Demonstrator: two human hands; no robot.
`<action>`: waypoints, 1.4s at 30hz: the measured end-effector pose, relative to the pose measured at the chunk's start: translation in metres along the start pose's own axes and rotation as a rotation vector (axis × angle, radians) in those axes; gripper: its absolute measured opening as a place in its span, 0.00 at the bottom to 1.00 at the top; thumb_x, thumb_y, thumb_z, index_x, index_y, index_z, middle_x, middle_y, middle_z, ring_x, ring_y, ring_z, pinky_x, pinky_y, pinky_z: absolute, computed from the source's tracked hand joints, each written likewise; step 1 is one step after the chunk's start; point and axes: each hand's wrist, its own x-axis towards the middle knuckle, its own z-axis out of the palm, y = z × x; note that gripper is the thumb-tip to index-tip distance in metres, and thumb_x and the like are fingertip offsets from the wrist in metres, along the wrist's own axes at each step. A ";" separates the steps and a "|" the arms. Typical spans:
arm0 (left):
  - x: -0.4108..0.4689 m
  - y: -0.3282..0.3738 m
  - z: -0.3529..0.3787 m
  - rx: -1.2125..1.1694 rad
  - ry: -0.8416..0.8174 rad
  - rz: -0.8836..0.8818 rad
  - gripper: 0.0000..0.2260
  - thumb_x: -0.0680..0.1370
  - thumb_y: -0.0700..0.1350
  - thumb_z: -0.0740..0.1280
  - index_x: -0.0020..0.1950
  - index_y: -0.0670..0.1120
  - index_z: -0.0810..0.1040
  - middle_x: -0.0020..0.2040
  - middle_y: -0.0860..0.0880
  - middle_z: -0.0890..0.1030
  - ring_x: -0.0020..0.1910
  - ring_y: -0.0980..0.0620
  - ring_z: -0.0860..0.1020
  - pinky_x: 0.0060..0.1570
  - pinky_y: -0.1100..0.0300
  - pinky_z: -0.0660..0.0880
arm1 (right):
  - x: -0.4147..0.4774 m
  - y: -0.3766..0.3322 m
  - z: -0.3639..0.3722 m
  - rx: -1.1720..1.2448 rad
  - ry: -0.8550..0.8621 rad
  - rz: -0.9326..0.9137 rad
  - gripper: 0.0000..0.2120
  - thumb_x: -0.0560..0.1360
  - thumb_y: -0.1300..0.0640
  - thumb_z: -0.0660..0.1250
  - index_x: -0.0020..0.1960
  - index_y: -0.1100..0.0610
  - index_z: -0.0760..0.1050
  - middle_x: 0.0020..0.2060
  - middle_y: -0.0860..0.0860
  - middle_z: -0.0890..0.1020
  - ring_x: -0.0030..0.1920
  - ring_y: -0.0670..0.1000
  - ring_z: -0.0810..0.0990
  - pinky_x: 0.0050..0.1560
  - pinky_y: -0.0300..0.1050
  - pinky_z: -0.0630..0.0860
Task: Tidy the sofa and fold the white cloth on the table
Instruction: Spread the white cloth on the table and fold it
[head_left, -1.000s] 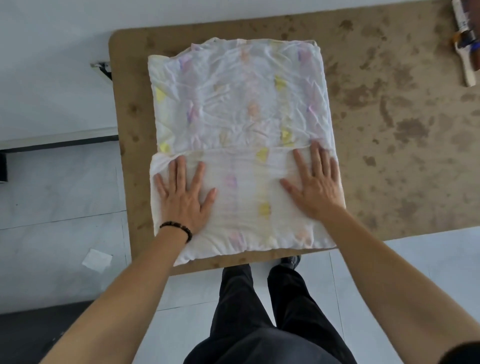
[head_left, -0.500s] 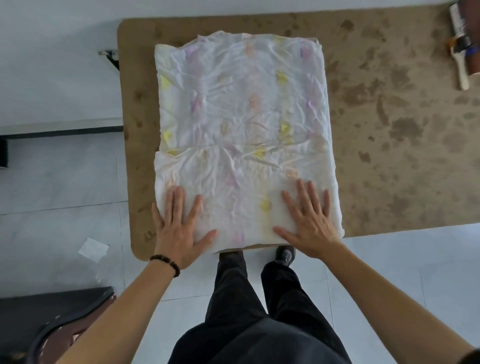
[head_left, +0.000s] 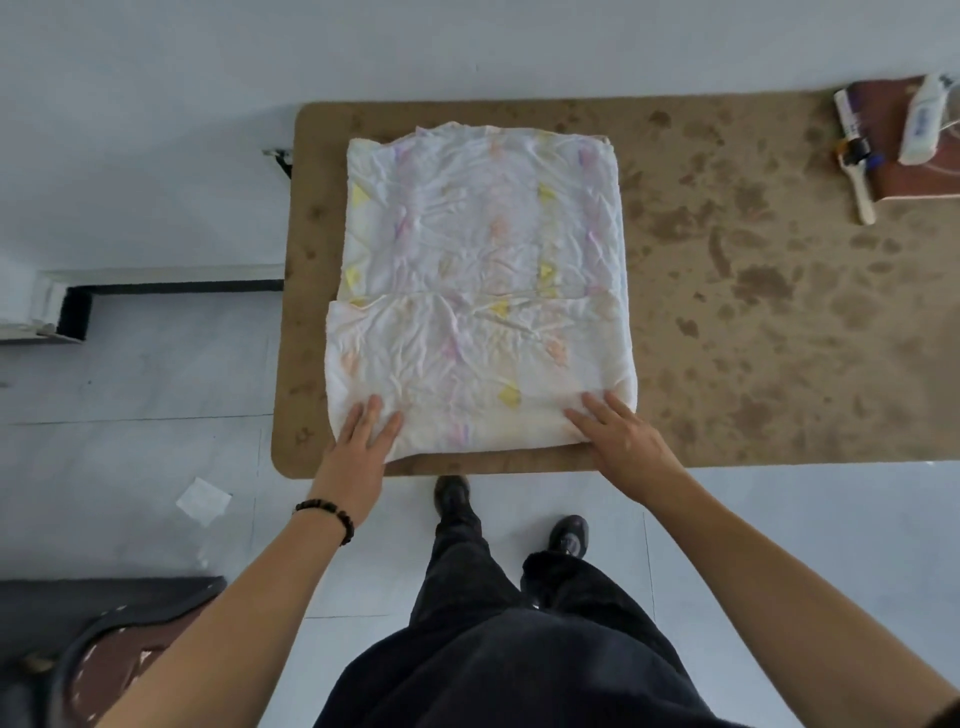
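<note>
Dark trousers (head_left: 498, 649) and two dark shoes (head_left: 569, 535) are seen nearest, standing on a pale grey tiled floor (head_left: 130, 467); a small white scrap of paper (head_left: 203, 502) lies on the tiles to the left, and part of a dark curved piece of furniture (head_left: 119, 639) is cut off at the lower-left corner. Beyond the feet, a mottled brown, round-cornered tabletop (head_left: 753, 332) is shown. The white crumpled cloth with pale yellow, pink and purple patches (head_left: 483, 291) is laid flat on its left part, the near portion folded over. The left hand (head_left: 363, 434), a dark beaded bracelet (head_left: 327, 514) at its wrist, is pressed flat on the cloth's near-left corner, fingers extended and nothing gripped. The right hand (head_left: 618, 439) is laid likewise on the near-right corner, fingers spread. At the far right, a brown flat object (head_left: 904, 171) bearing small white items is visible
</note>
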 end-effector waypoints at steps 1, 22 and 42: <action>-0.005 0.006 -0.007 -0.070 0.015 -0.007 0.33 0.78 0.31 0.58 0.79 0.49 0.50 0.80 0.45 0.46 0.78 0.43 0.52 0.71 0.52 0.64 | -0.003 -0.001 -0.006 0.059 0.048 0.027 0.24 0.80 0.60 0.62 0.75 0.50 0.66 0.74 0.51 0.69 0.73 0.55 0.67 0.58 0.51 0.77; -0.048 0.050 -0.124 -0.692 0.382 -0.147 0.04 0.75 0.51 0.71 0.47 0.56 0.77 0.42 0.61 0.80 0.42 0.63 0.77 0.38 0.68 0.70 | -0.032 0.058 -0.146 0.365 0.528 0.073 0.06 0.70 0.51 0.61 0.34 0.46 0.71 0.25 0.43 0.72 0.27 0.49 0.70 0.28 0.35 0.60; 0.274 -0.037 -0.175 -0.356 0.558 -0.344 0.18 0.82 0.49 0.56 0.70 0.46 0.70 0.63 0.43 0.77 0.63 0.41 0.73 0.62 0.46 0.66 | 0.255 0.076 -0.172 0.179 0.394 0.387 0.26 0.82 0.45 0.57 0.75 0.58 0.64 0.75 0.62 0.63 0.75 0.63 0.60 0.74 0.59 0.58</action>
